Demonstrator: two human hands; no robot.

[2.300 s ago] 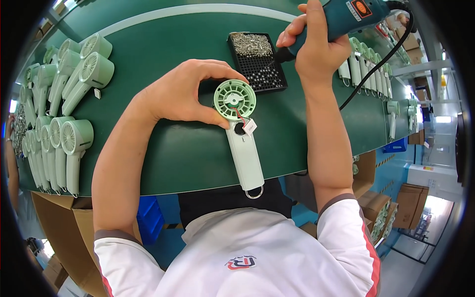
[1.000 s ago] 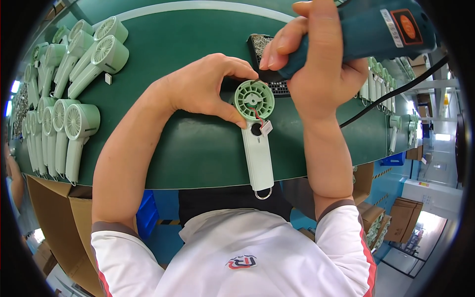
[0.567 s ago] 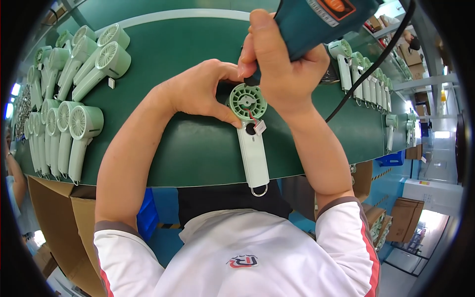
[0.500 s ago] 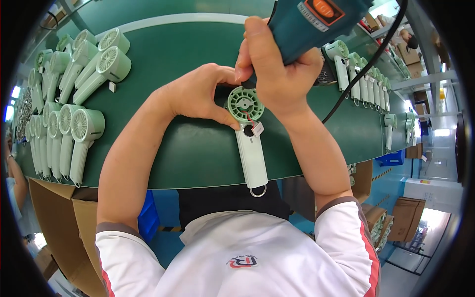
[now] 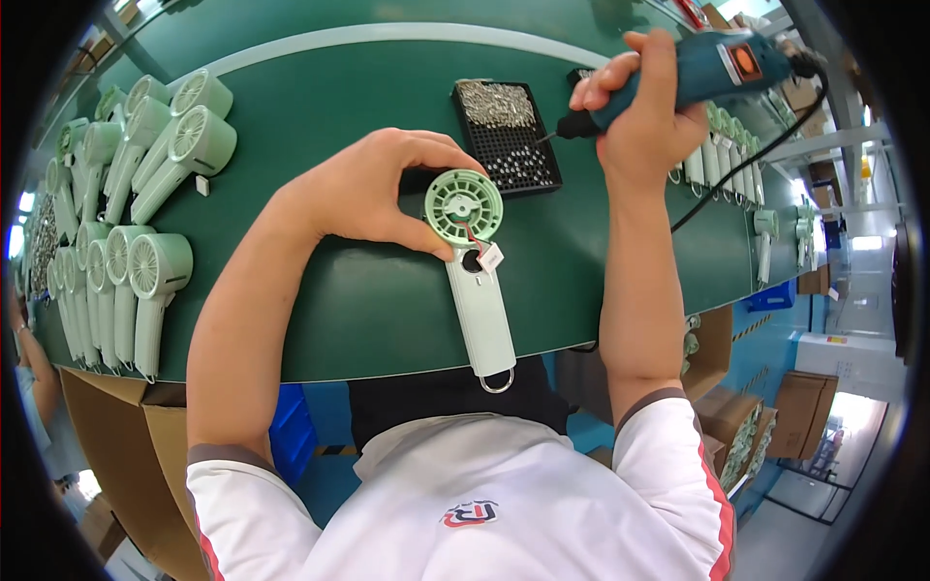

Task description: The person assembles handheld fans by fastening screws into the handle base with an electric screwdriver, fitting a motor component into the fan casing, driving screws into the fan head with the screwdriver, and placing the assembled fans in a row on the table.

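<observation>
A pale green handheld fan [image 5: 481,315] lies on the green table, its round head away from me and its metal loop over the near edge. The head's inside shows, with red and black wires and a small white connector [image 5: 491,257]. My left hand [image 5: 383,184] curls around the left side of that head, thumb and fingers closed on it. Off to the right, my right hand [image 5: 647,126] grips a teal electric screwdriver [image 5: 712,73]. Its bit points left, at the right side of a black screw tray [image 5: 509,179] holding many small screws.
Several assembled fans [image 5: 160,266] stand or lean in rows on the left; more fans [image 5: 727,145] line the right. The screwdriver's black cable [image 5: 741,160] hangs to the right. Open cardboard boxes [image 5: 107,426] and a blue bin [image 5: 291,436] sit below the table's near edge.
My right hand has carried the electric screwdriver from the fan head to the right, beside the screw tray, which now shows. The left hand and fan have shifted slightly left.
</observation>
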